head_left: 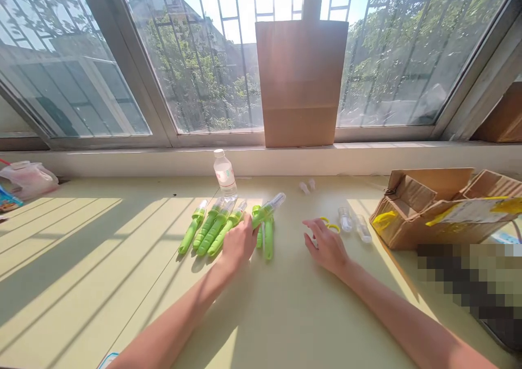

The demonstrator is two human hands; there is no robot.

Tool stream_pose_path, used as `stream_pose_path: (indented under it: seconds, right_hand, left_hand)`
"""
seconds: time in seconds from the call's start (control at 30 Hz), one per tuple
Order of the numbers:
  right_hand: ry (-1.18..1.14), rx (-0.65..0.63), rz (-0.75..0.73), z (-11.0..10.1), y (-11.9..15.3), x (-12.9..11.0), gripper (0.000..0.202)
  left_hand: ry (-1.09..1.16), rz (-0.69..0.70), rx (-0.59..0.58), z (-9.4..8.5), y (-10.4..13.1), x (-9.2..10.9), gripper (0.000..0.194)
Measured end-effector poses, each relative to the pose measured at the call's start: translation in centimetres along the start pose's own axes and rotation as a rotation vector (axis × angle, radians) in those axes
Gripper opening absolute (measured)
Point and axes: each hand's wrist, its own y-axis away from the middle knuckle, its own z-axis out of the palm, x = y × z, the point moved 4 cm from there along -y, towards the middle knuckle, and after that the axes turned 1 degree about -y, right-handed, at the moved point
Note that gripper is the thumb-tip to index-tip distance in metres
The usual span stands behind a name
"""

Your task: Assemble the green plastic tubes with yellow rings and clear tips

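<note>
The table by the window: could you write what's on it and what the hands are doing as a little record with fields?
Surface: pale green tabletop
Left hand: holding a green stick-shaped piece with a clear top
Right hand: open, holding nothing visible, beside yellow looped handles
Left of left hand: four similar green pieces, side by side
Right of left hand: two more green pieces, partly covered
Behind the four: clear plastic bottle, white cap
Far right: open brown cardboard box

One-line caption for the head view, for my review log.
Left hand grips a green-handled tool; right hand rests by yellow-handled scissors.
</note>
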Motion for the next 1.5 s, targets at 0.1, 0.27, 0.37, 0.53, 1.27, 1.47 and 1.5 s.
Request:
stream_pose_path:
  seconds: [0.1, 0.27, 0.37, 0.53, 1.27, 1.47, 1.5]
  right_hand:
    - [0.004, -0.024, -0.001, 0.1, 0.0, 0.0, 0.027]
    - [0.012, -0.048, 0.004, 0.1, 0.0, -0.1, 0.027]
    - [0.032, -0.057, 0.0, 0.1, 0.0, -0.2, 0.027]
    - [0.047, -0.074, -0.058, -0.2, -0.1, -0.4, 0.031]
    - [-0.027, -0.136, -0.207, -0.4, 0.0, -1.9, 0.032]
    - [0.041, -0.07, -0.089, -0.5, -0.2, -1.3, 0.03]
    - [0.1, -0.044, -0.027, -0.5, -0.3, -0.8, 0.029]
  left_hand:
    - [-0.014, -0.035, -0.003, -0.3, -0.3, -0.5, 0.042]
    - [-0.133, -0.04, -0.098, 0.6, -0.6, -1.3, 0.044]
    - [-0.191, -0.042, -0.13, 1.0, -0.5, -1.3, 0.048]
    - [-0.219, -0.017, -0.19, 0.9, -0.2, -0.9, 0.052]
    - [0.021, 0.473, 0.081, -0.1, 4.7, 5.7, 0.037]
    - [0.093, 0.472, -0.049, 0.4, 5.2, 6.0, 0.032]
    - [0.089, 0.469, -0.063, 0.4, 5.1, 6.0, 0.03]
